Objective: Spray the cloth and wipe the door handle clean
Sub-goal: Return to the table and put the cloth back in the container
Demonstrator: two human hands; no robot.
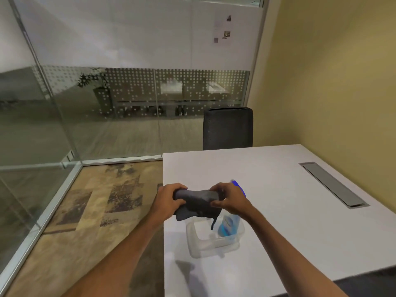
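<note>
Head | both hands (169, 201) (230, 200) grip cloth (198, 203) | tub (194, 239) holds spray bottle (228, 226)

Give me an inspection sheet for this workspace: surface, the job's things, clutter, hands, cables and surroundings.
Surface: white table, with a grey cable hatch.
Job's things: dark grey cloth held above a clear plastic tub; blue spray bottle standing in the tub; door handle not seen.
Clutter: nothing seen.
Hands: left hand and right hand both grip the cloth.
Cables: nothing seen.
Surroundings: glass partition, black chair, yellow wall, patterned carpet.
</note>
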